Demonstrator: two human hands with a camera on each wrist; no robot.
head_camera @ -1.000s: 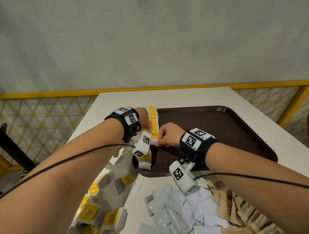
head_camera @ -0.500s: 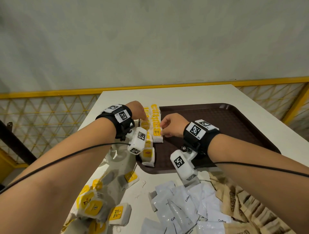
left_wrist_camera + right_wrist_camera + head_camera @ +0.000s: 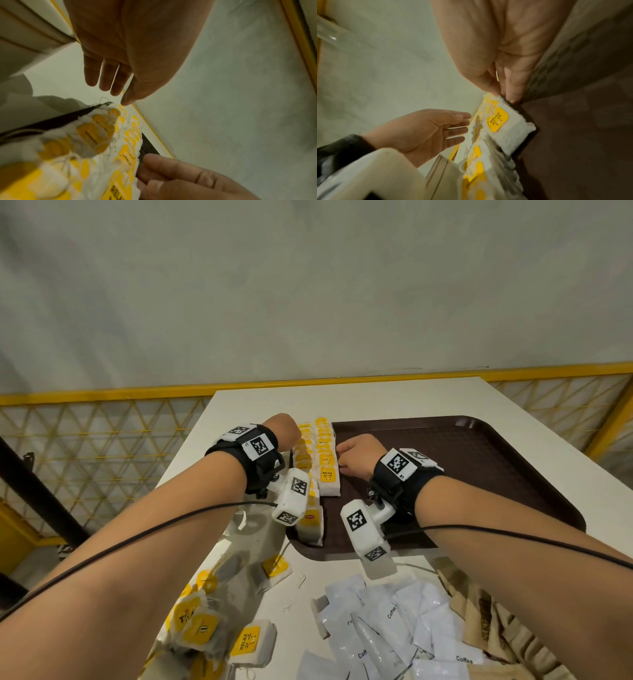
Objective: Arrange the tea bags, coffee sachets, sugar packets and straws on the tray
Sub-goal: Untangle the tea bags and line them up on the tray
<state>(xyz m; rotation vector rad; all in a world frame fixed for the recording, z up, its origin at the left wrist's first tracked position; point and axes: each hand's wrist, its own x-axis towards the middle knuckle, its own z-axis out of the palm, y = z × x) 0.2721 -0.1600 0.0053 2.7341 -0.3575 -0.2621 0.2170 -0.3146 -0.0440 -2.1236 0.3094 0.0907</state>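
Along the brown tray's [image 3: 479, 446] left edge, two rows of tea bags [image 3: 327, 463] run lengthwise away from the person, flanked by the left hand [image 3: 284, 429], fingers straight, and the nearer right hand [image 3: 356, 455], fingertips pressed to the inner row's side.

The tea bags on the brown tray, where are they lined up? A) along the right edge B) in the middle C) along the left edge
C: the tea bags stand in two rows along the left edge of the tray, between both hands.

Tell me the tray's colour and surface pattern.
Dark brown tray, fine textured grid; clearest in the head view.
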